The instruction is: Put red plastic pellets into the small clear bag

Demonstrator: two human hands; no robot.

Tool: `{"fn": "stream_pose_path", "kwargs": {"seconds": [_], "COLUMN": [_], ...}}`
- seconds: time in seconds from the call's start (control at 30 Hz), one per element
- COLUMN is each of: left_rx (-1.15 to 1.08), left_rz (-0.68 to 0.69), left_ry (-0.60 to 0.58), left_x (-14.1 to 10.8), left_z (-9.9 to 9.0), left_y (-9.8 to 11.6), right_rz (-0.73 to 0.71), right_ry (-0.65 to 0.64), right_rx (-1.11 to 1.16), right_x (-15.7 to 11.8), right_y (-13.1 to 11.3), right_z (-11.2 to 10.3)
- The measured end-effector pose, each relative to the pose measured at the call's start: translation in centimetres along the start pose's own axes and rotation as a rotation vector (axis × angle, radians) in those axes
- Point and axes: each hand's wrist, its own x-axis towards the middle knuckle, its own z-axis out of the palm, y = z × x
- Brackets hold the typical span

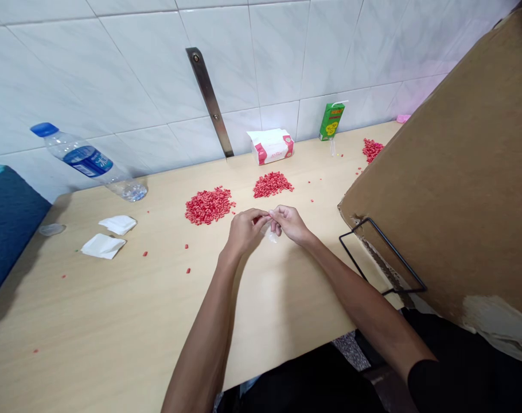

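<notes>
My left hand [245,227] and my right hand [290,223] meet over the middle of the table, fingertips pinched together. What sits between the fingertips is too small to make out. A small clear plastic piece [271,235] shows just under the fingers, close to my right hand. Behind my hands lie two heaps of small red pieces, a larger heap [208,206] to the left and a smaller heap [272,184] straight ahead. Two loose red pieces lie left of my left forearm.
Along the tiled wall stand a tissue pack [273,146], a green drink carton [331,121] and a tilted plastic bottle [89,160]. Folded white papers [103,245] lie at left. A large cardboard panel [450,172] with a black wire frame [390,246] borders the right side.
</notes>
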Motion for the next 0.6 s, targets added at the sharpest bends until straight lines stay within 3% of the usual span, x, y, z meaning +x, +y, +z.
{"fn": "stream_pose_path", "kwargs": {"seconds": [0.13, 0.27, 0.33, 0.5, 0.6], "left_rx": [-0.053, 0.212, 0.353, 0.498, 0.509], "left_rz": [-0.056, -0.133, -0.179, -0.428, -0.474], "left_ry": [0.072, 0.280, 0.344, 0.479, 0.535], "left_x": [0.0, -0.4, -0.6, -0.8, -0.7], "left_z": [-0.2, -1.7, -2.7, -4.2, -3.8], "left_y": [-1.0, -3.7, -5.0, -5.9, -5.3], "right_rz": [-0.005, -0.109, -0.076, 0.142, 0.146], "right_ry": [0.086, 0.459, 0.562, 0.575, 0.507], "right_rx": [-0.083, -0.542, -0.771, -1.040, -1.151], "right_x": [0.0, 0.6, 1.1, 3.1, 4.3], "right_y": [0.3, 0.4, 0.2, -0.5, -0.8], "right_z": [-0.2, -2.3, -3.6, -5.0, -5.1]}}
